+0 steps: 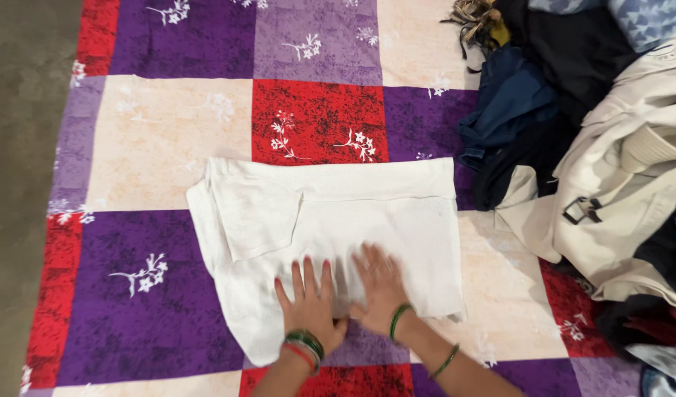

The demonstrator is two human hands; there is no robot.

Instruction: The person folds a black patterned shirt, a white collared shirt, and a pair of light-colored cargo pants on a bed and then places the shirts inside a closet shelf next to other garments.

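Observation:
A white folded garment (331,220) lies flat on a patchwork bedsheet (154,140) of purple, red and cream squares with white flower prints. My left hand (308,305) rests flat on the garment's near edge, fingers spread, with green and red bangles at the wrist. My right hand (381,285) presses flat on the cloth just beside it, fingers apart, green bangles on the wrist and forearm. The two hands touch at the thumbs. Neither hand grips anything.
A heap of unfolded clothes sits at the right: a cream jacket (632,184), dark blue garments (514,103) and black cloth (573,44). A bare grey floor (22,147) borders the sheet on the left.

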